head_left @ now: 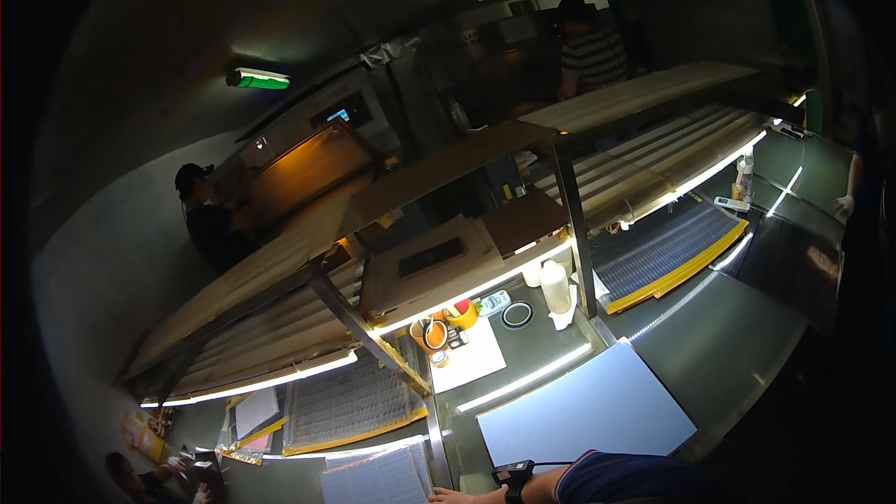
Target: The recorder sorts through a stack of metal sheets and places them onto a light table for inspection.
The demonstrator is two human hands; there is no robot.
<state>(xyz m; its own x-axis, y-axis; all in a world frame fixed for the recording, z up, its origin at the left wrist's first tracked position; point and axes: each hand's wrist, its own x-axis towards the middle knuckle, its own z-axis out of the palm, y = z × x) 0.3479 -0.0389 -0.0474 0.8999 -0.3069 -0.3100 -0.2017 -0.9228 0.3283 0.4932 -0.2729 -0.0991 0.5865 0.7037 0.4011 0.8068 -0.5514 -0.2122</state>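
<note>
My left hand (452, 497) reaches left along the bottom edge of the head view, partly cut off by it. Its fingers are closed at the right edge of a pale grey sheet (375, 478) with a fine pattern and an orange-tinted border. A black device (513, 474) with a cable is strapped to that wrist, below a dark blue short sleeve. Just beyond the forearm, a large plain light-blue panel (588, 406) lies flat on the dark green bench (695, 325). My right hand is out of the picture.
Orange tubs (431, 334), a white bottle (554, 287) and white paper (467, 355) stand under a lit shelf. Metal posts (571, 215) rise from the bench. Yellow-edged patterned panels (667, 247) lie beyond. Co-workers (207, 215) are around, one co-worker's hand (844, 205) at far right.
</note>
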